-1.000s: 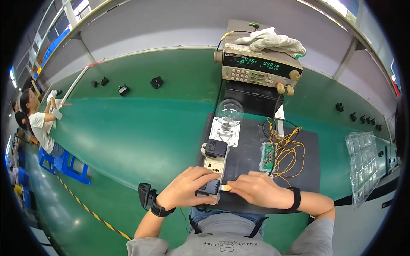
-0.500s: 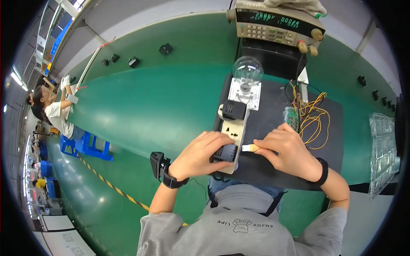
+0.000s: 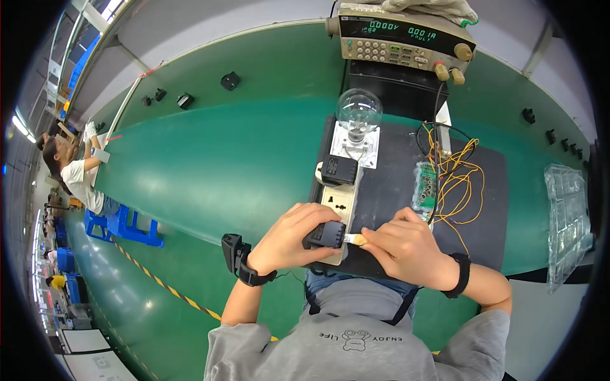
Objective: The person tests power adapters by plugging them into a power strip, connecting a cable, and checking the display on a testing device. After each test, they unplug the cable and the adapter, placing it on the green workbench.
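At the far left, a co-worker [image 3: 79, 178] in a white top sits at the counter [image 3: 222, 165], and a few small black adapters lie along its far side. The left hand [image 3: 286, 238] comes in from the lower left, its grip clamped on a black adapter [image 3: 331, 233], fingers along the far side and thumb along the near one. This adapter sits over the near end of a cream power strip [image 3: 335, 198]; its long axis runs left to right, across the strip, with one end face turned right. The strip itself points away from the person and carries a second black adapter [image 3: 338, 170] at its far end. Beyond that, a clear glass bulb [image 3: 359, 114] stands upright on a white base [image 3: 370, 152].

Just right of the held adapter is a slim plug [image 3: 359, 240], white at the tip and yellow behind. Its long axis lies nearly level, tip pointing left at the adapter's end face; how far it goes in cannot be told. The right hand [image 3: 406, 247] has its grip pinched on the yellow part. Farther right lie a green circuit board [image 3: 426, 185] and loose yellow wires [image 3: 467, 184], then a clear plastic tray [image 3: 567, 222] divided into cells, whose contents cannot be made out.
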Available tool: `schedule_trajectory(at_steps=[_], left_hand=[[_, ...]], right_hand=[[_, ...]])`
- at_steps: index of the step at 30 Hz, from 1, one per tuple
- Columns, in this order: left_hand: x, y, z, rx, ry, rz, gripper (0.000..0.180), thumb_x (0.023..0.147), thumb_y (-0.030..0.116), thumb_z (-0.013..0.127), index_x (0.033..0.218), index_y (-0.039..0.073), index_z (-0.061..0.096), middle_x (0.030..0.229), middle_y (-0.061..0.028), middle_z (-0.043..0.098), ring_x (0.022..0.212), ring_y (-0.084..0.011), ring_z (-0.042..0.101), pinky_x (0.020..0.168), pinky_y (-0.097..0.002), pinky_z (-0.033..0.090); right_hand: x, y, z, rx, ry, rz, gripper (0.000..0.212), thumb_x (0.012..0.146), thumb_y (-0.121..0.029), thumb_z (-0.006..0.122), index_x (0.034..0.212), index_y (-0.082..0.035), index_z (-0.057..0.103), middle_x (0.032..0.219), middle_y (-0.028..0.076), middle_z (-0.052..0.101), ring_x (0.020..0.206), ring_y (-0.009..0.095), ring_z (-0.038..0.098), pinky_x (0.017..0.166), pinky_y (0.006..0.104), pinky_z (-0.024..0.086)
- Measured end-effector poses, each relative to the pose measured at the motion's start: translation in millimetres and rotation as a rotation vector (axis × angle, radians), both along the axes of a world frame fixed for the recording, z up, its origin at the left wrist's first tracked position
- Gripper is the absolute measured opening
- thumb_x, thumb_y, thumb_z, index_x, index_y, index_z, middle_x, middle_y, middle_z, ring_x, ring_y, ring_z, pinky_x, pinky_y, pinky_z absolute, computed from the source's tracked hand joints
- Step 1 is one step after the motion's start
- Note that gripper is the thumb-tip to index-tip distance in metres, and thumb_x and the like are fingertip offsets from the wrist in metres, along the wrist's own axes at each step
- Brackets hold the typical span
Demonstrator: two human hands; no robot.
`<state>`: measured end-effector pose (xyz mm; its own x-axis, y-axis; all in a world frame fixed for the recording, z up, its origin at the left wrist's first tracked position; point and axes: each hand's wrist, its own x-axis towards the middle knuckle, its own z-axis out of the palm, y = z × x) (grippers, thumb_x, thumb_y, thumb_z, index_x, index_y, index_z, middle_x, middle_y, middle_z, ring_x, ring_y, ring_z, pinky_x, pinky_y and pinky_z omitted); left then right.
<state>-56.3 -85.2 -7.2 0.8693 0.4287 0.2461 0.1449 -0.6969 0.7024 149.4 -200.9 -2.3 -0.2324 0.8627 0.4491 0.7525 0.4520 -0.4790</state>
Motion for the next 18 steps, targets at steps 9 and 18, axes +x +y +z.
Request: schedule_trajectory(at_steps=[9,18], left_hand=[[1.8,0.4,-2.6,-0.023,-0.051,0.016,0.052,0.059,0.012,0.08,0.105,0.003,0.057,0.105,-0.0081,0.06,0.098,-0.0272,0.056,0.083,-0.0348,0.044],[3.7,-2.5,-4.2,-0.046,-0.063,0.041,0.052,0.057,0.009,0.081,0.103,0.002,0.057,0.102,-0.0086,0.061,0.097,-0.0272,0.057,0.083,-0.0345,0.045]], right_hand=[[-12.5,3.5,2.8,0.048,-0.105,-0.007,0.021,0.07,-0.006,0.07,0.089,0.001,0.065,0.059,0.003,0.054,0.052,0.018,0.053,0.059,0.0283,0.041],[-7.0,9.5,9.5,0.088,-0.147,0.085,0.022,0.065,-0.003,0.06,0.085,0.006,0.062,0.056,0.004,0.05,0.048,0.017,0.05,0.056,0.026,0.036]])
